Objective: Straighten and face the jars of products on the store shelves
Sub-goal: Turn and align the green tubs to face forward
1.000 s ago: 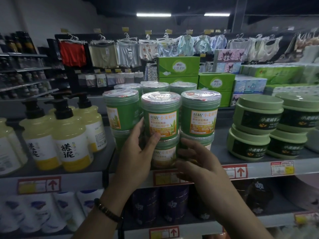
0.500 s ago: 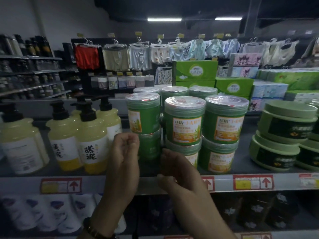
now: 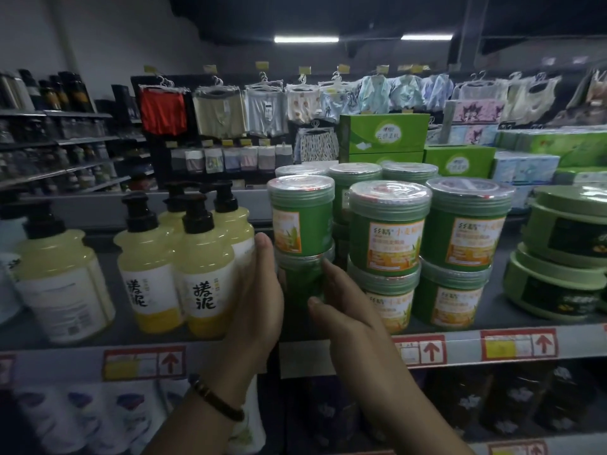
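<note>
Green jars with orange labels stand two high in three front stacks on the shelf (image 3: pixel 361 348). The left stack's top jar (image 3: pixel 300 218) has its label turned to the left. Beneath it, the lower left jar (image 3: pixel 300 282) shows plain green, with no label visible. My left hand (image 3: pixel 259 297) lies with straight fingers against that jar's left side. My right hand (image 3: pixel 348 310) holds its right front, thumb and fingertips on it. The middle stack (image 3: pixel 389 238) and right stack (image 3: pixel 466 231) show their labels to the front.
Yellow pump bottles (image 3: pixel 203 277) stand close to the left of my left hand. Flat green tubs (image 3: pixel 565 257) are stacked at the right. More green jars (image 3: pixel 354 174) stand behind. Dark products fill the shelf below (image 3: pixel 492 402).
Both hands have left the middle stack and moved left to the left stack's lower jar. My left hand has uncurled. The view has shifted left.
</note>
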`<move>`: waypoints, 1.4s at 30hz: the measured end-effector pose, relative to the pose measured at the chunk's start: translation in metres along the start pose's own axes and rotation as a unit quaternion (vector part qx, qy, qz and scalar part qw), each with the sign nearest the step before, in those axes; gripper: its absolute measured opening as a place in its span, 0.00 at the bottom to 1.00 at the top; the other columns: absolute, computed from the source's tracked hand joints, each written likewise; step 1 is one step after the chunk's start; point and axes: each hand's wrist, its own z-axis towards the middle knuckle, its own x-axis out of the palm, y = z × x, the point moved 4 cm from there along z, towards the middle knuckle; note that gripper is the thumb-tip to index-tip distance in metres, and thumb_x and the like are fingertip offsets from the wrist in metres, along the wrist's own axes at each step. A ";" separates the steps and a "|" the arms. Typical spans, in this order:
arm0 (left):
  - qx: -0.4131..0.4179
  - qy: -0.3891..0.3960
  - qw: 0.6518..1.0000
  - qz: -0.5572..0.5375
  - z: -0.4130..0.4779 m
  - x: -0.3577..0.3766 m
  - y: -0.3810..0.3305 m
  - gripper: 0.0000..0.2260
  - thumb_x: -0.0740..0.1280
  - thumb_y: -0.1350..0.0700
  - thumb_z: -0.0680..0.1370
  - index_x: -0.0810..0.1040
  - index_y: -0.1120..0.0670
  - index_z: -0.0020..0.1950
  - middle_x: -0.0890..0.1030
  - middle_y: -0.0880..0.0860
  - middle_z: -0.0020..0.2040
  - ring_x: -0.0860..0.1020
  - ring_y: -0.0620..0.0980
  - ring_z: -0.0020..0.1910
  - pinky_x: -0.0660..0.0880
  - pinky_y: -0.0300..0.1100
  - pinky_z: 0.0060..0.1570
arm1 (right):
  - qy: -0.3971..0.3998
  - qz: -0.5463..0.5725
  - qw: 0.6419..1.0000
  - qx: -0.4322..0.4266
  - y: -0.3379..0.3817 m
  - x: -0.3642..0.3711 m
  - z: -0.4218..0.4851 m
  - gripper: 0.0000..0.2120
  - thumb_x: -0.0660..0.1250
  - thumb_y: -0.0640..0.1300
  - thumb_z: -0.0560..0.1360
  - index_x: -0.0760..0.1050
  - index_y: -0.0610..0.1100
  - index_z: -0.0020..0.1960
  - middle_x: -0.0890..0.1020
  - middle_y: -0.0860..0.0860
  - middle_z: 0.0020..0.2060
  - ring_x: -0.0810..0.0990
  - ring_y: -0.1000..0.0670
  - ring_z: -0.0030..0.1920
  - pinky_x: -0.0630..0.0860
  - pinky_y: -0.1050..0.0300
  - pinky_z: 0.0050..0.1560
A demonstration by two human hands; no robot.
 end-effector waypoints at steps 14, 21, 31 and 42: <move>-0.065 0.015 0.996 -0.061 0.043 -0.004 0.017 0.42 0.50 0.23 0.77 0.79 0.53 0.71 0.83 0.58 0.66 0.80 0.58 0.68 0.71 0.61 0.73 | -0.015 -0.014 1.000 0.000 0.000 0.013 0.005 0.29 0.64 0.47 0.75 0.73 0.62 0.75 0.82 0.66 0.65 0.78 0.64 0.68 0.74 0.51 0.73; -0.070 0.021 0.995 -0.065 0.038 -0.005 0.011 0.37 0.44 0.33 0.84 0.77 0.57 0.72 0.86 0.58 0.61 0.84 0.55 0.62 0.78 0.55 0.67 | -0.015 -0.001 1.000 0.012 -0.004 0.011 0.006 0.22 0.66 0.37 0.82 0.77 0.65 0.62 0.84 0.70 0.59 0.80 0.68 0.63 0.75 0.59 0.68; -0.065 0.052 0.995 -0.052 0.017 -0.007 0.001 0.33 0.41 0.35 0.85 0.83 0.50 0.59 0.88 0.52 0.54 0.86 0.47 0.55 0.81 0.41 0.52 | -0.025 -0.022 0.999 0.014 -0.002 0.005 0.004 0.25 0.64 0.31 0.81 0.77 0.64 0.58 0.84 0.73 0.54 0.80 0.70 0.59 0.76 0.70 0.59; -0.038 0.064 0.996 -0.056 -0.001 -0.005 -0.004 0.28 0.45 0.36 0.85 0.80 0.46 0.66 0.87 0.48 0.58 0.85 0.44 0.59 0.81 0.41 0.56 | -0.026 -0.037 0.999 -0.020 0.002 0.006 0.004 0.27 0.65 0.37 0.73 0.79 0.54 0.69 0.86 0.59 0.61 0.83 0.58 0.64 0.77 0.51 0.70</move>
